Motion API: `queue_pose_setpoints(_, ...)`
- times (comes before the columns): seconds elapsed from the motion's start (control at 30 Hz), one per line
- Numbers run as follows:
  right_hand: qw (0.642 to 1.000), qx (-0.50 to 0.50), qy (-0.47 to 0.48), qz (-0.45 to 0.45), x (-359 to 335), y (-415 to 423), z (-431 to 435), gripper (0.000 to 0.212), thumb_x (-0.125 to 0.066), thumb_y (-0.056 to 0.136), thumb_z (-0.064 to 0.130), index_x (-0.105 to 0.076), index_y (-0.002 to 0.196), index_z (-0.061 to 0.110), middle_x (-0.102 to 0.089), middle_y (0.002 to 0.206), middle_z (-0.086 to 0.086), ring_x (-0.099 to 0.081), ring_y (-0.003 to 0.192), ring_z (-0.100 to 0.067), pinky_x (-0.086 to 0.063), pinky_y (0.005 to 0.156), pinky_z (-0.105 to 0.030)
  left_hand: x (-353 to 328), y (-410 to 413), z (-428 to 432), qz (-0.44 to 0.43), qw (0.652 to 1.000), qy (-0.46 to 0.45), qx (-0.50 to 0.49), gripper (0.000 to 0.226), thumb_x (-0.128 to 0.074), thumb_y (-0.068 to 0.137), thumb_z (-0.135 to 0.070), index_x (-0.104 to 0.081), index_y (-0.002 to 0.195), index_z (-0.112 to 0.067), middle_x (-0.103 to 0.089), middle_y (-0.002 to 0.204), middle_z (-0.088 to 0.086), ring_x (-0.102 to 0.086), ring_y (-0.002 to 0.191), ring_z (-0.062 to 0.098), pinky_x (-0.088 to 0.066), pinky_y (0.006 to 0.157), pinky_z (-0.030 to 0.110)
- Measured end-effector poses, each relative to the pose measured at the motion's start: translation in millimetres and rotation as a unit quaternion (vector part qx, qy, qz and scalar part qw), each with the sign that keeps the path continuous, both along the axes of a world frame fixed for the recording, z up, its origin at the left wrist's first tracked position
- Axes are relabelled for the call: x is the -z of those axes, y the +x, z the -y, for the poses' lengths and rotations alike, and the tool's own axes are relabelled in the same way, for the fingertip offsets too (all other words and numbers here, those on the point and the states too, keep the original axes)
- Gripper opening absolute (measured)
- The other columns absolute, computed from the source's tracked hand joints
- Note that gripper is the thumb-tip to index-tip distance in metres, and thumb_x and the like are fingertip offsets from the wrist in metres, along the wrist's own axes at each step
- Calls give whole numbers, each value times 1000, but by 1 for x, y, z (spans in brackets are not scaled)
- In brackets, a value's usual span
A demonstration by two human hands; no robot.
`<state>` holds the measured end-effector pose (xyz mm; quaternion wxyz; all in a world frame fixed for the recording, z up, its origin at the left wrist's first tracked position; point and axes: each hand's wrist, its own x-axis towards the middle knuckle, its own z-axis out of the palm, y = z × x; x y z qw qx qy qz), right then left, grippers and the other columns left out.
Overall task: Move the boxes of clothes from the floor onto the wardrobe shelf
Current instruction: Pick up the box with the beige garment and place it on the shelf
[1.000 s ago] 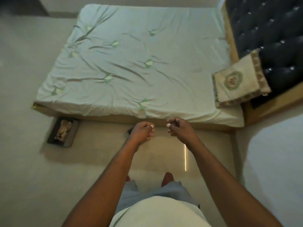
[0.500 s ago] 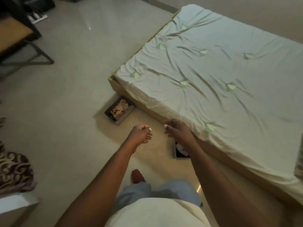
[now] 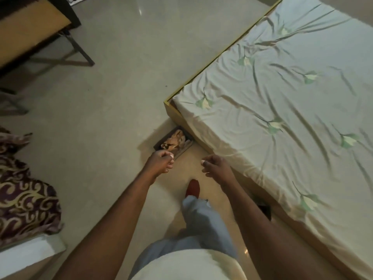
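Observation:
A small dark open box [image 3: 173, 141] with tan crumpled clothes in it lies on the floor against the corner of the bed. My left hand [image 3: 160, 161] hangs above its near edge with the fingers curled in and nothing held. My right hand [image 3: 215, 165] is to the right of the box, over the floor by the bed side, loosely curled and empty. A second dark box [image 3: 264, 209] shows partly beside my right forearm, against the bed. No wardrobe is in view.
The bed [image 3: 282, 110] with a pale green sheet fills the right side. A dark-framed table [image 3: 30, 31] stands at the upper left. A patterned purple cloth [image 3: 22, 201] lies on a white ledge at the left. My foot in a red shoe [image 3: 192, 187] is on the floor.
The view has swung left and I have stepped along the bed. The box with clothes has come from the far left to just under my left hand. My hands stay curled and empty.

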<state>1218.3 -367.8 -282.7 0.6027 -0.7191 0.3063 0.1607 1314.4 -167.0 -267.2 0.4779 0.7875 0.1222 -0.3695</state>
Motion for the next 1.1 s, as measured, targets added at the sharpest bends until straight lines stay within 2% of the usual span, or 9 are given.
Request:
queue_pose_setpoints(0.07, 999, -23, -18, -35, 32, 37, -4, 15, -64, 92, 26, -66, 99, 14, -71, 86, -10, -71, 84, -29, -56, 69, -36, 27, 37, -6, -13, 999, 29, -6, 16, -53, 96, -21, -66, 103, -14, -70, 90, 8, -64, 78, 16, -50, 66, 28)
queue_pose_setpoints(0.3, 977, -135, -115, -122, 161, 147, -4, 24, -66, 86, 39, -68, 101, 20, -72, 90, -3, -69, 83, -19, -54, 73, -34, 157, 151, -21, -78, 993, 58, -71, 13, -53, 95, -16, -64, 99, -13, -67, 85, 7, -63, 76, 19, -51, 72, 32)
queue_pose_setpoints(0.47, 968, -120, -142, -166, 272, 193, -3, 25, -64, 88, 39, -66, 105, 21, -73, 89, -2, -69, 84, -22, -56, 73, -36, 285, 187, -31, -183, 974, 82, -103, 16, -51, 96, -14, -62, 106, -9, -64, 86, 7, -61, 73, 16, -52, 66, 29)
queue_pose_setpoints(0.57, 957, -173, -161, -166, 358, 214, -16, 32, -61, 92, 32, -56, 124, 27, -73, 101, -3, -68, 89, -22, -55, 76, -36, 369, 201, -35, -228, 965, 97, -80, 20, -51, 95, -13, -61, 112, -8, -62, 89, 8, -59, 82, 20, -50, 73, 31)
queue_pose_setpoints(0.73, 896, -327, -224, -201, 488, 255, -45, 64, -54, 94, 31, -25, 150, 37, -60, 128, -7, -59, 112, -29, -53, 82, -39, 483, 220, -56, -205, 964, 157, -58, 28, -56, 93, -16, -62, 115, -1, -65, 107, 17, -63, 101, 33, -54, 94, 46)
queue_pose_setpoints(0.8, 881, -350, -210, -238, 527, 268, -57, 71, -54, 95, 33, -15, 154, 33, -50, 136, -9, -56, 116, -31, -50, 86, -39, 521, 224, -67, -226, 957, 170, -60, 36, -59, 92, -23, -60, 119, 1, -65, 113, 21, -63, 103, 36, -53, 95, 50)
queue_pose_setpoints(0.9, 886, -321, -168, -290, 563, 275, -74, 74, -55, 95, 29, -13, 156, 21, -36, 150, -9, -49, 126, -31, -47, 97, -40, 560, 229, -76, -249, 952, 161, -71, 46, -62, 92, -29, -53, 128, 0, -59, 111, 17, -59, 100, 33, -55, 93, 49)
queue_pose_setpoints(1.0, 897, -297, -160, -286, 572, 264, -94, 72, -55, 94, 20, -17, 154, 14, -43, 144, -13, -52, 122, -32, -47, 95, -40, 584, 233, -82, -249, 950, 171, -79, 53, -64, 90, -34, -51, 132, -4, -60, 120, 17, -59, 109, 33, -53, 95, 48)
queue_pose_setpoints(1.1, 902, -282, -35, -325, 571, 248, -108, 56, -56, 96, 22, -36, 146, 10, -56, 135, -16, -62, 112, -32, -53, 92, -43, 602, 233, -93, -244, 944, 201, -93, 46, -66, 87, -37, -58, 123, -8, -65, 118, 15, -62, 105, 34, -54, 93, 46)
